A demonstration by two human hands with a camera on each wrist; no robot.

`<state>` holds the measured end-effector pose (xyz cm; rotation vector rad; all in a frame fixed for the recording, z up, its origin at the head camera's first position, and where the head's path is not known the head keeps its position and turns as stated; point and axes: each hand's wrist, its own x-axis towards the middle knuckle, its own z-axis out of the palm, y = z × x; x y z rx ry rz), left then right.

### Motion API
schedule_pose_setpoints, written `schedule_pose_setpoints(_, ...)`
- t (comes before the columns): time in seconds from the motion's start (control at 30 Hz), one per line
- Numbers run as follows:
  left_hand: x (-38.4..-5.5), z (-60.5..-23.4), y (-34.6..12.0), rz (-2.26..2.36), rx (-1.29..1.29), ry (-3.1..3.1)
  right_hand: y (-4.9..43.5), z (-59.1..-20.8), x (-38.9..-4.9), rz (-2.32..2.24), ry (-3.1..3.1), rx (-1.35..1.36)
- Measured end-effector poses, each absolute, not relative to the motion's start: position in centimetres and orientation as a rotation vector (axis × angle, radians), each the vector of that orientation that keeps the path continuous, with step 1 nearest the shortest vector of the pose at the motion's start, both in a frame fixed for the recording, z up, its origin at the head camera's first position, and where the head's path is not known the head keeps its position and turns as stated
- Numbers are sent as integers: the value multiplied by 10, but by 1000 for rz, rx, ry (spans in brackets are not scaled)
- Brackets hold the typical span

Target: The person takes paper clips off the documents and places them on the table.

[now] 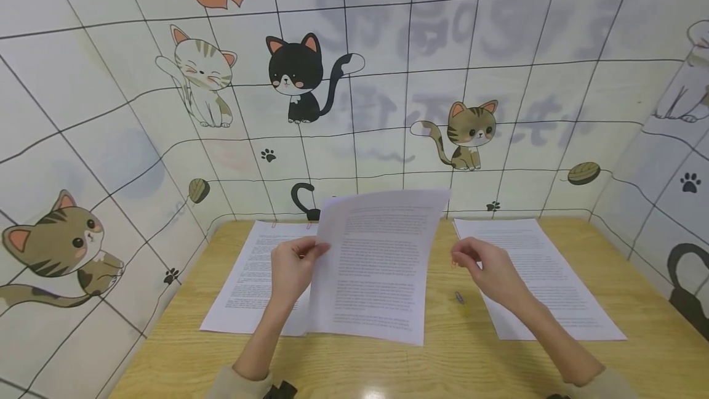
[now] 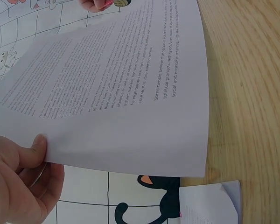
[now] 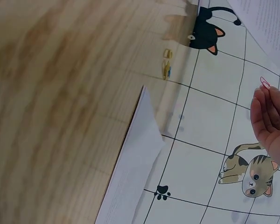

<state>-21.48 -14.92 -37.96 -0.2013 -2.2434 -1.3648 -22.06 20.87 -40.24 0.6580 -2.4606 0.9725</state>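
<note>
My left hand (image 1: 293, 266) pinches a printed sheet of paper (image 1: 379, 270) by its left edge, thumb on the near face. The sheet stands raised and slightly curved above the table, overlapping the left paper stack (image 1: 249, 282) in the head view. Between the thumb and fingertips of my right hand (image 1: 490, 266) is a small pink paper clip (image 3: 265, 82), apart from the sheet. Behind that hand lies the right stack of printed paper (image 1: 545, 282). Two pinkish clips (image 1: 274, 225) sit on the top edge of the left stack.
The wooden table (image 1: 376, 374) meets a wall (image 1: 382, 140) printed with cartoon cats and grid lines. A small bluish-grey object (image 1: 459, 297) lies between the raised sheet and the right stack. Small yellow items (image 3: 166, 70) show on the table in the right wrist view.
</note>
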Motion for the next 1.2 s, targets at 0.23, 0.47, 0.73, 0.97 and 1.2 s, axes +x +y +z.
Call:
schedule_pose_setpoints(0.23,-215,-379,-149,-1368,-195,-2239,222,-415,-226,944,-2566,702)
schedule_pose_setpoints(0.47,-215,-379,-149,-1380,-190,-2238,235,-425,-230,929,-2739,731)
schedule_pose_setpoints(0.73,-214,-378,-150,-1398,-179,-2230,243,-436,-232,941,-2901,732)
schedule_pose_setpoints(0.97,-215,-379,-150,-1403,-183,-2229,247,-442,-234,914,-2923,755)
schedule_pose_setpoints(1.2,-214,-378,-152,-1416,-184,-2231,249,-446,-237,911,-2922,842)
